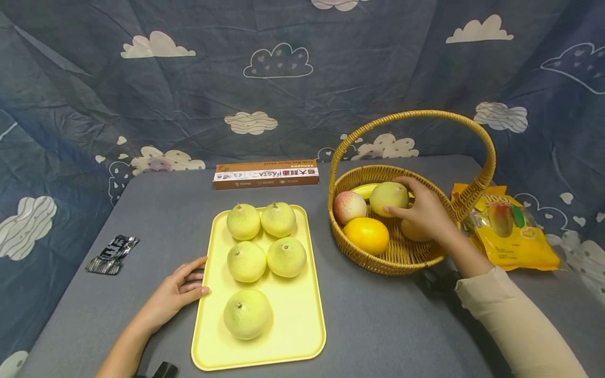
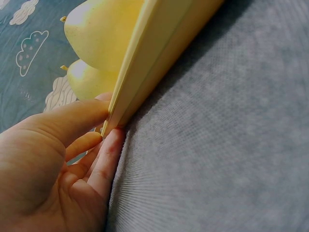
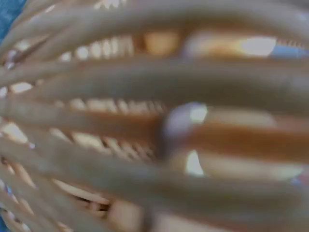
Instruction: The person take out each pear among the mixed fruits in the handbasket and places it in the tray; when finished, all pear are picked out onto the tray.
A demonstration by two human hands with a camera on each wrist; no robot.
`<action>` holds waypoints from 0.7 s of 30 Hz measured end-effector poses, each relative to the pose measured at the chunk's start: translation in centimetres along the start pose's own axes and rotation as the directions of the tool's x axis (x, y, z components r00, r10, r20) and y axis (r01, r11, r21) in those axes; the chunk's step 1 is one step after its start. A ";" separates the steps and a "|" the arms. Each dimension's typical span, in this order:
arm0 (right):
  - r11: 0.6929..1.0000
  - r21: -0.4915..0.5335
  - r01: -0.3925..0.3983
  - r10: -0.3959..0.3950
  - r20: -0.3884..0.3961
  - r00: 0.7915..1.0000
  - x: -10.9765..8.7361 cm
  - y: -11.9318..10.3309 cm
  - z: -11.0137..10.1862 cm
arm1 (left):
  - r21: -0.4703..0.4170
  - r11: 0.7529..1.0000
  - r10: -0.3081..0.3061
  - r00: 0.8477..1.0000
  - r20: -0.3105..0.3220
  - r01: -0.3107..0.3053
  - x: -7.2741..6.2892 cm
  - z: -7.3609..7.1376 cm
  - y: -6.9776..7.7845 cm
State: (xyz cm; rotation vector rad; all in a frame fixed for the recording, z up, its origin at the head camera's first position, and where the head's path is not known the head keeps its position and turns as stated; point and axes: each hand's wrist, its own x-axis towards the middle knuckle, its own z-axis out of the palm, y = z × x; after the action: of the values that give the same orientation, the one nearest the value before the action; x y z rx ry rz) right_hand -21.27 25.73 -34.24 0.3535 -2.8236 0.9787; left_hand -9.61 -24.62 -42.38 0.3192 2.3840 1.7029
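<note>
My left hand [image 1: 177, 292] holds the left rim of a yellow tray [image 1: 298, 331]; in the left wrist view the thumb lies over the rim and the fingers sit below it. Several pale yellow-green pomelos [image 1: 247, 314] stand on the tray. Inside a wicker basket [image 1: 392, 269], my right hand [image 1: 427, 211] grips another pomelo [image 1: 388, 198], thumb in front and fingers behind. Around that fruit lie a peach [image 1: 350, 207], a yellow-orange fruit [image 1: 366, 235], a banana [image 1: 365, 190] and a brownish round fruit partly hidden by the hand. The right wrist view shows mostly blurred wicker.
The basket's tall handle [image 1: 416, 114] arches over the right hand. Yellow snack bags [image 1: 517, 241] lie right of the basket. A long pasta box [image 1: 266, 174] lies at the back, and a black-silver wrapper [image 1: 112, 255] at the left. A patterned cloth hangs behind the table.
</note>
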 end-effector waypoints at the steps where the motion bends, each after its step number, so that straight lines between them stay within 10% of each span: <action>1: 1.000 0.009 0.020 -0.019 -0.028 0.999 -0.2 -0.3 -0.1 | -0.002 1.000 0.000 1.000 0.002 0.000 0.0 0.0 0.0; 7: 0.978 0.125 0.167 -0.153 -0.113 0.982 -1.9 -3.7 -0.6 | -0.004 1.000 0.009 1.000 -0.005 -0.009 0.1 0.0 -0.2; 12: 0.918 0.141 0.371 -0.354 -0.132 0.926 -4.3 -7.0 0.3 | 0.008 1.000 0.025 1.000 -0.012 -0.025 0.1 0.0 -0.2; 21: 0.827 0.298 0.476 -0.518 0.075 0.852 -8.4 -10.6 5.6 | 0.008 0.999 0.034 0.999 -0.014 -0.034 0.1 0.0 -0.3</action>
State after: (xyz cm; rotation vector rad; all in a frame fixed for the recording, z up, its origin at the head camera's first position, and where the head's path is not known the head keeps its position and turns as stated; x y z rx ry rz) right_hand -10.67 15.66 -34.06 1.1792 -2.4898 1.2404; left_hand -9.75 -24.72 -42.65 0.3519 2.4088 1.7167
